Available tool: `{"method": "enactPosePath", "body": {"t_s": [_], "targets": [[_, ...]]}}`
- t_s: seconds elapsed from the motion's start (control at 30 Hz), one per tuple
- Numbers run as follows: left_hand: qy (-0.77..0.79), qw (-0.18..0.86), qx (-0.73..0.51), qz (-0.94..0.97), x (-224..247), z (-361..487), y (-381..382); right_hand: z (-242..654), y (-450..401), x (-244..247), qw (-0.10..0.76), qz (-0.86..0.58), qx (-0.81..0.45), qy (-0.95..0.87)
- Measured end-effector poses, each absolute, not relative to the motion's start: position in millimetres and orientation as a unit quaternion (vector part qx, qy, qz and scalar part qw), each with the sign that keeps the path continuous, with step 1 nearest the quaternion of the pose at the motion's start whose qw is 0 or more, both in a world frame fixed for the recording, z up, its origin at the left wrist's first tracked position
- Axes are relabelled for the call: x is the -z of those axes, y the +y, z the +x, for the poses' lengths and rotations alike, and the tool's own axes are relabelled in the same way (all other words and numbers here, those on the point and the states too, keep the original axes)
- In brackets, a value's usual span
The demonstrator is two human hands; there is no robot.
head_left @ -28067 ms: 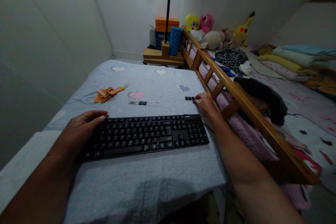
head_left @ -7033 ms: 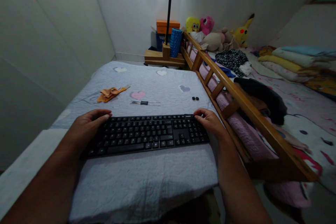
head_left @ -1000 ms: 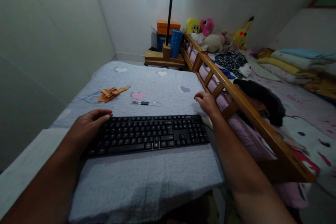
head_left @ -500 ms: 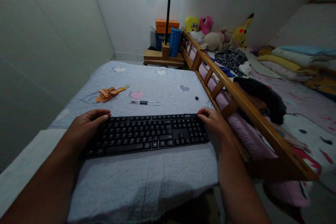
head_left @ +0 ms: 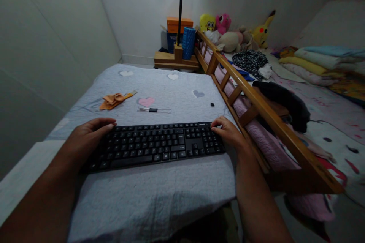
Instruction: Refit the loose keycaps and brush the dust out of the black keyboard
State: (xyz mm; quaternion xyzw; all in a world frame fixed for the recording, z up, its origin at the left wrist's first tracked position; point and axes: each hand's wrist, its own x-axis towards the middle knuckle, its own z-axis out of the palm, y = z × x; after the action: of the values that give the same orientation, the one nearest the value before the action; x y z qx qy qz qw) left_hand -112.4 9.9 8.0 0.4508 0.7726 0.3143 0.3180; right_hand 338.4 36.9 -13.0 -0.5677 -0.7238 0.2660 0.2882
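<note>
A black full-size keyboard (head_left: 159, 142) lies across the near part of the cloth-covered surface, keys facing up. My left hand (head_left: 92, 131) is closed around its left end, thumb over the upper left keys. At the upper right corner, my right hand (head_left: 226, 131) pinches the edge by the number pad. Beyond the keyboard lies a thin wire tool (head_left: 153, 110) with a black middle. A small black piece, perhaps a keycap (head_left: 212, 104), rests farther right. To the left are an orange cloth (head_left: 112, 101) and a small brush (head_left: 130, 94) with a yellow handle.
A wooden bed rail (head_left: 239, 83) runs along the right side, with clothes, folded bedding (head_left: 325, 60) and plush toys (head_left: 230, 40) behind it. At the back stand an orange box (head_left: 179, 25), a blue foam roller (head_left: 188, 43) and a black pole (head_left: 180, 3).
The view has shifted slightly, so everything sits a little farther left and up. Both hands stay at the keyboard's ends; the keyboard has not clearly moved on the cloth.
</note>
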Motion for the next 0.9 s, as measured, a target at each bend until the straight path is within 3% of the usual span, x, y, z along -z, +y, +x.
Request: {"method": "enactPosePath", "body": {"t_s": [0.9], "targets": [[0.773,0.307,-0.3,0.467,-8.4,-114.2,10.2,335.1,37.4,13.2,0.273,-0.577,-0.229,-0.735]]}}
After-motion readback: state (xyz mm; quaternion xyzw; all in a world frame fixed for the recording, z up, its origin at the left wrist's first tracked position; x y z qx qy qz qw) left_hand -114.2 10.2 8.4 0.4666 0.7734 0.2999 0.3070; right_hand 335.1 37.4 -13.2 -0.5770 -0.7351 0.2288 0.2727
